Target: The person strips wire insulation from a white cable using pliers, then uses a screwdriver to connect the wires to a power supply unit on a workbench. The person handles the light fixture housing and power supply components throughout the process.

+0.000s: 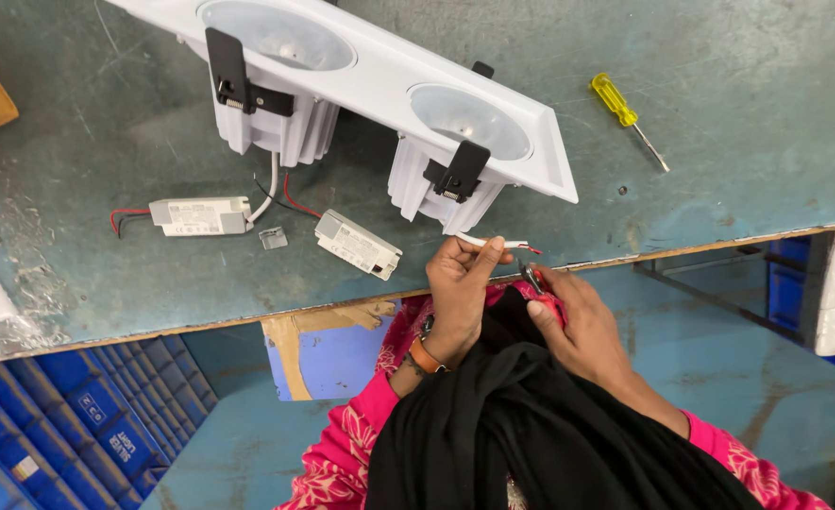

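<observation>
- Currently my left hand (462,288) is closed in a pinch at the tabletop's (738,170) near edge, thumb and forefinger gripping a thin white cable (495,244) with red and white wire ends sticking out to the right.
- My right hand (578,321) sits just beside the left, fingers curled around a small tool with red handles (536,280); its metal head lies close to the wire ends. Whether it touches the wires, I cannot tell.
- An orange band (424,356) is on my left wrist; pink patterned sleeves (346,444) and a black cloth (531,434) cover my lower arms.
- Directly above my hands, a white double downlight fixture (379,76) rests tilted on the tabletop, with two round lenses, ribbed white housings and black spring clips (455,175).
- The cable I hold appears to run from under the nearer housing (436,194).
- Left of my hands, a small white driver box (358,245) lies near the edge; a second white driver box (200,215) lies further left, with red and black leads at its far end and a white cable going up to the other housing.
- A small clear plastic piece (273,238) lies between the two boxes.
- A yellow-handled screwdriver (625,106) lies well apart, far right on the tabletop.
- Blue crates (87,406) sit below the tabletop at lower left.
</observation>
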